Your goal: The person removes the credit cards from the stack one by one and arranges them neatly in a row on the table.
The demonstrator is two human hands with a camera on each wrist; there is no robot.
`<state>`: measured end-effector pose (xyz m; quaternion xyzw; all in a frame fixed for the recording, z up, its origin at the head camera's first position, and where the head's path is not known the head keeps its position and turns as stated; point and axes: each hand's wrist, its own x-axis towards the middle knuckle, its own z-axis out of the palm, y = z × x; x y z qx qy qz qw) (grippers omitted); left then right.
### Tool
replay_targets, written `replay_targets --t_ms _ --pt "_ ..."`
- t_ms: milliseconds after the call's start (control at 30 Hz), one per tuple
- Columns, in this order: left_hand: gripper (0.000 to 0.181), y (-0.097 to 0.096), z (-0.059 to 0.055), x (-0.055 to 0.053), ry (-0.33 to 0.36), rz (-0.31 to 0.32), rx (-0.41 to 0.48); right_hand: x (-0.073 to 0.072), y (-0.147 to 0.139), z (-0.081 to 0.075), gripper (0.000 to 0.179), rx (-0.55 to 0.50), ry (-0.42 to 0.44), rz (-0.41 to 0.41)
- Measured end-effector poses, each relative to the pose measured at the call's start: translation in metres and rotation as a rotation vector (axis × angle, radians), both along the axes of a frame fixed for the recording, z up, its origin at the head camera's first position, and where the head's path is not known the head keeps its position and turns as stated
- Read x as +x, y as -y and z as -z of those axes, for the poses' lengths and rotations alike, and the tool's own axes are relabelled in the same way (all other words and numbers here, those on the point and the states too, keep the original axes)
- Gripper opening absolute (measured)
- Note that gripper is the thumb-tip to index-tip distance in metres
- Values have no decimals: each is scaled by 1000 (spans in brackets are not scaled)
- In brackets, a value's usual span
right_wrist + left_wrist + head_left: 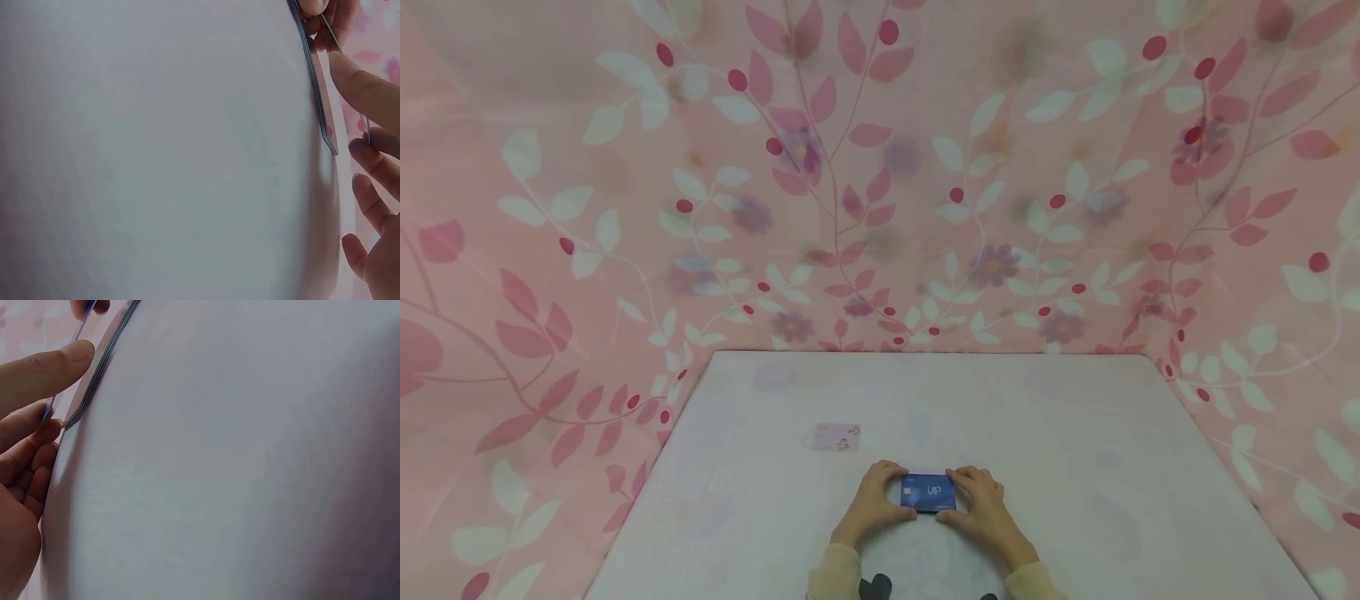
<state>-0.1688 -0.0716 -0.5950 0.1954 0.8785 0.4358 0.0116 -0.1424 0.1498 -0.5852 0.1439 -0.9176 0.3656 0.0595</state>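
Note:
A blue card marked "VIP" is held level between both hands. My left hand pinches its left side, thumb on the near edge and fingers at the far corner. On the right side, my right hand grips it the same way. Both wrist views show the card edge-on, raised above a thin stack of cards lying on the table. The stack's top looks pinkish in the right wrist view, beside the right fingers. From the head view, the held card mostly hides that stack.
A pale pink card with a floral corner lies flat on the white table, beyond and left of the hands. Floral pink cloth surrounds the table at the back and sides. Dark objects show at the bottom edge.

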Motion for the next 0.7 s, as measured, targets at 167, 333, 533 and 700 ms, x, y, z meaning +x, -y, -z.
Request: replay_targets --t_ms 167,333,533,700 --pt "61 0 -5 0 8 1 8 0 -1 -4 66 24 -18 -14" --pt "61 0 -10 -1 13 2 13 -2 -1 -7 65 52 -53 -21" --pt "59 5 -18 -4 -6 8 5 -6 2 -16 64 50 -45 -46" --pt "60 11 -22 -10 -9 23 -7 -11 6 -20 61 55 -30 -59"
